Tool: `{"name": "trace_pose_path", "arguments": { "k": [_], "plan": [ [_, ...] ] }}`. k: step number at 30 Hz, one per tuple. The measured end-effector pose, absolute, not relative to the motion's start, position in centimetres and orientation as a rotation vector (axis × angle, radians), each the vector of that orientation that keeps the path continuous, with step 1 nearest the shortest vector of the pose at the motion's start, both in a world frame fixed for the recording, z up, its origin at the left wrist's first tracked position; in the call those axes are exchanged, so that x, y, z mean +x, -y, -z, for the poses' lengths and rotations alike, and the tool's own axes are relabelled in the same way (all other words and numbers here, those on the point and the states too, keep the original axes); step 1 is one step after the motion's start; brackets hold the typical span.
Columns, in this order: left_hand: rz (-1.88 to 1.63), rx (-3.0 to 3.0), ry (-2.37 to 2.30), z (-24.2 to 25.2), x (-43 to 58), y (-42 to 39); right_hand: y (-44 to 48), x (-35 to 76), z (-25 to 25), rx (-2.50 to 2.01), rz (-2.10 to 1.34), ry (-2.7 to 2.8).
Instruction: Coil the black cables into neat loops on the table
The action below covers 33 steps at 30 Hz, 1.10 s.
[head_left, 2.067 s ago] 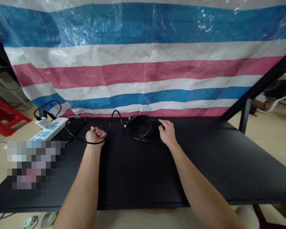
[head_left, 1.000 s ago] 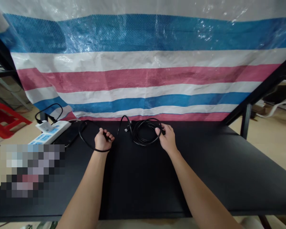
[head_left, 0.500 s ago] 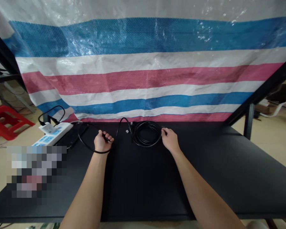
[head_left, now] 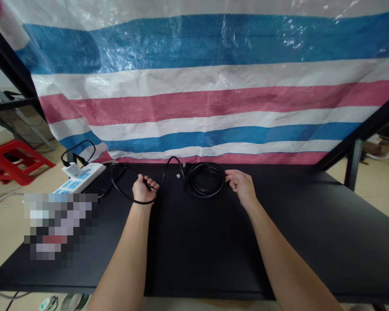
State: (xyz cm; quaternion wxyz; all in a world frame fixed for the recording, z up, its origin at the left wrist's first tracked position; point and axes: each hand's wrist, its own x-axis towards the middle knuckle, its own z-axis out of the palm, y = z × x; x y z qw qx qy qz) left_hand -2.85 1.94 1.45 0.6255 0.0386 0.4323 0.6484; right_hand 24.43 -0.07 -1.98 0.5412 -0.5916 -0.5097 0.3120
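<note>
We see the hands apart over a black table [head_left: 207, 259], left hand [head_left: 145, 189] curled shut on a black cable [head_left: 118, 192] left of the cable coil [head_left: 205, 180], right hand [head_left: 242, 183] open just beside the coil, not clearly touching; power strip [head_left: 79, 178] further left of the coil, red plastic stool [head_left: 16, 155] on the floor beyond, striped tarp [head_left: 194, 99] hanging behind the coil

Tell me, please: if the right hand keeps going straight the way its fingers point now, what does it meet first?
The right hand would probably meet the coiled black cable first, just ahead of its fingertips, though depth is slightly unclear from this view.
</note>
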Motion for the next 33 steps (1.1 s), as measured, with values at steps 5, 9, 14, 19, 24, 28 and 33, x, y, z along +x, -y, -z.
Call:
{"name": "trace_pose_path", "arguments": {
  "k": [5, 9, 14, 19, 24, 28, 33],
  "plan": [
    [-1.483, 0.090, -0.970, -1.2, -3.2, -2.0, 1.6, 21.9, -1.1, -1.274, -1.270, 1.116],
    [-1.499, 0.060, -0.951, -1.1, -3.5, -1.9, 2.1, 20.5, -4.0, -1.155, -1.245, 1.152],
    [-1.519, 0.056, -0.908, -1.4, -3.4, -1.6, 4.6, 19.7, -6.9, -1.118, -1.002, 1.263],
    [-1.494, 0.075, -0.908, -1.6, -3.1, -1.5, 6.5, 17.9, -5.8, -1.230, -0.885, 1.306],
    [-1.480, 0.041, -0.956, -1.6, -3.1, -1.5, 4.6, 17.5, -2.7, -1.234, -1.231, 1.560],
    [-1.504, -0.005, -0.985, -1.6, -2.8, -1.7, 2.1, 20.5, -2.2, -1.410, -1.174, 1.807],
    [-1.502, -0.007, -0.996, -1.7, -2.3, -1.7, -1.5, 24.6, -2.3, -1.837, -0.361, 1.607]
  ]
}}
